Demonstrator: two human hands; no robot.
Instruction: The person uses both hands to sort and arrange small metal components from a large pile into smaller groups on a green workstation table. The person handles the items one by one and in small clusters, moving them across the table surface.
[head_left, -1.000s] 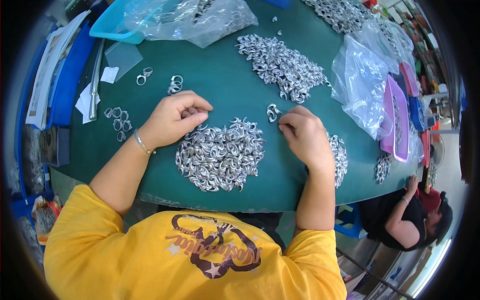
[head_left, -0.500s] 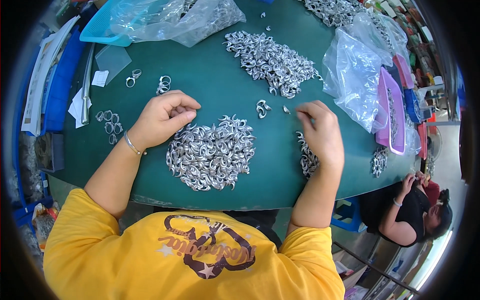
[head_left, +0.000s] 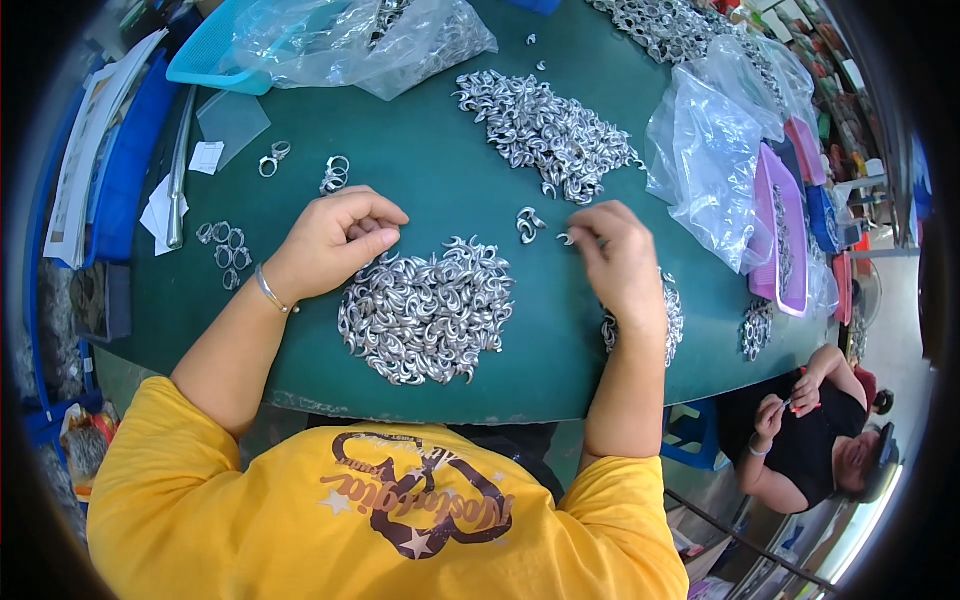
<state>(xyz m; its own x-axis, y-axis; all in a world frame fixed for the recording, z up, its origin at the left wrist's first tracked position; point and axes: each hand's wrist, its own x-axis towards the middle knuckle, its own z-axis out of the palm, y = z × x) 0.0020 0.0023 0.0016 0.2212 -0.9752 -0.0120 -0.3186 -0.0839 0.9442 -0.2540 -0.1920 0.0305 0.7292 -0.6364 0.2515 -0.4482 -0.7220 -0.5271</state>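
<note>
A heap of small curved, claw-shaped silver metal pieces (head_left: 430, 315) lies in front of me. At its upper left edge rests my left hand (head_left: 335, 240), fingers curled and thumb drawn in; whatever they hold, if anything, is hidden. My right hand (head_left: 618, 255) is closed, palm down, with one small curved silver piece (head_left: 565, 239) at its fingertips. Beneath the right wrist and forearm, partly covered, is a smaller pile of silver pieces (head_left: 672, 318). A few loose curved pieces (head_left: 529, 225) lie between the hands.
Farther back spreads another heap of silver pieces (head_left: 555, 135). Silver rings (head_left: 336, 174) lie left of centre, with more rings (head_left: 226, 250) farther left. A turquoise basket (head_left: 215, 60), clear plastic bags (head_left: 710, 150) and a pink tray (head_left: 768, 215) line the table. Another person (head_left: 815, 430) sits at right.
My right hand has moved left to the loose piece, uncovering more of the small pile on its right. The left hand has stayed by the heap. The person at right has shifted their arms.
</note>
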